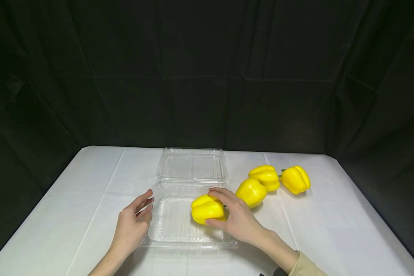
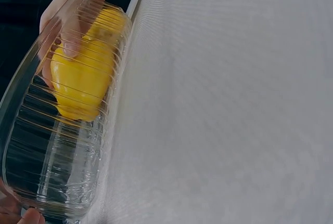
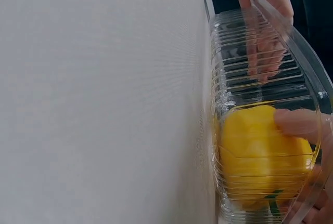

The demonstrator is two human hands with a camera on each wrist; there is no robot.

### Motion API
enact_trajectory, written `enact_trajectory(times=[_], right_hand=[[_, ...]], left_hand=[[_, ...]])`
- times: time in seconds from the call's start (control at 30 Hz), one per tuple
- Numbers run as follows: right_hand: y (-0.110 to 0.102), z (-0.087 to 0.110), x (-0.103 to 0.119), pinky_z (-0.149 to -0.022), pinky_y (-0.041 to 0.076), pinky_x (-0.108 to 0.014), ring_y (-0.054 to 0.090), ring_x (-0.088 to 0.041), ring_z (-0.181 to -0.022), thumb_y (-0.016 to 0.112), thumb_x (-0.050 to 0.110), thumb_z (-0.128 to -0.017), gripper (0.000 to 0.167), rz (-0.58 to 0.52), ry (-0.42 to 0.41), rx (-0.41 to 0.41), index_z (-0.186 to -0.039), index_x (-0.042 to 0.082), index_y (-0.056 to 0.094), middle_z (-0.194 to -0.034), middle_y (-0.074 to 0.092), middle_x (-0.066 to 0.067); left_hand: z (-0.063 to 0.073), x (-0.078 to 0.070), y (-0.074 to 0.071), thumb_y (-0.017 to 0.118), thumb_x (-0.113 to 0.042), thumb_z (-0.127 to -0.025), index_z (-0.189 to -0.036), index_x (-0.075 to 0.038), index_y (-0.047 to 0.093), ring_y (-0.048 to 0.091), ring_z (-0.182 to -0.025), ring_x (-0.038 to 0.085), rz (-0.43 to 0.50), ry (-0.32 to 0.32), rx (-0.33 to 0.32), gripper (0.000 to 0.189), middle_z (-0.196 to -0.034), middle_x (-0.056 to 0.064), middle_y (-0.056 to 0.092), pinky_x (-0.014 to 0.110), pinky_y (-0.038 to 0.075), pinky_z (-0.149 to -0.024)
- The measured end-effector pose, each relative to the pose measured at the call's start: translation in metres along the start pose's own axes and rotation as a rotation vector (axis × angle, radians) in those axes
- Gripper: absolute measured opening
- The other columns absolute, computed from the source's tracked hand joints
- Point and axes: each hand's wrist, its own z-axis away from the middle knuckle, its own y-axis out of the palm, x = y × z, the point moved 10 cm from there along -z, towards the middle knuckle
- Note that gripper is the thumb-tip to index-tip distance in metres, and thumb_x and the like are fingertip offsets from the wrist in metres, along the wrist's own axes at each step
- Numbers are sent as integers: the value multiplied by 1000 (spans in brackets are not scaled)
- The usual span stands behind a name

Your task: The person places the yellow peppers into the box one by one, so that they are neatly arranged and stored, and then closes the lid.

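Note:
A clear plastic clamshell container point(image 1: 169, 226) lies on the table with its lid point(image 1: 192, 165) folded back, away from me. My left hand point(image 1: 133, 224) holds the container's left rim between thumb and fingers. My right hand point(image 1: 239, 218) grips a yellow bell pepper point(image 1: 207, 209) inside the right half of the container, thumb on the near side and fingers over the far side. Through the ribbed wall, the right wrist view shows this pepper point(image 3: 255, 151) low in the container, its green stem toward the right hand. The left wrist view shows the pepper point(image 2: 80, 81) too.
To the right of the container lie three more yellow bell peppers: one close by point(image 1: 252, 193), partly behind my right hand, one behind it point(image 1: 265, 177) and one farthest right point(image 1: 295, 179). A white cloth point(image 1: 334, 214) covers the table. Black curtains point(image 1: 207, 76) stand around it.

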Motion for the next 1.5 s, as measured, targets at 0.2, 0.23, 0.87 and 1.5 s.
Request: enact_trajectory(times=[0.2, 0.23, 0.87, 1.5], right_hand=[[-1, 1, 2, -112, 46, -45, 52, -22, -134, 86, 23, -75, 66, 9, -16, 7, -135, 12, 60, -144, 55, 4], [-2, 1, 2, -112, 46, -45, 52, -23, -134, 86, 22, -75, 66, 7, -17, 7, -135, 12, 59, -144, 55, 4], [-9, -1, -2, -112, 46, -46, 55, -24, -132, 87, 18, -75, 66, -40, -5, -47, -134, 10, 60, -140, 59, 1], [-9, -1, -7, -114, 44, -44, 54, -23, -133, 86, 15, -77, 69, -91, 15, -58, -139, 13, 56, -141, 58, 4]], left_hand=[[0, 1, 1, 55, 10, -90, -139, 8, 51, 61, -124, 34, 3, 3, 7, 49, -142, 22, 55, 28, 53, -101], [0, 1, 1, 54, 10, -90, -139, 8, 51, 61, -124, 34, 5, 4, 8, 49, -142, 22, 55, 28, 53, -101], [0, -6, 1, 54, 11, -90, -138, 9, 51, 60, -124, 36, 10, 46, -3, 48, -141, 24, 55, 30, 53, -100], [1, -6, 2, 55, 11, -90, -137, 11, 50, 60, -124, 38, -11, 63, -3, 48, -141, 25, 55, 33, 54, -100]])
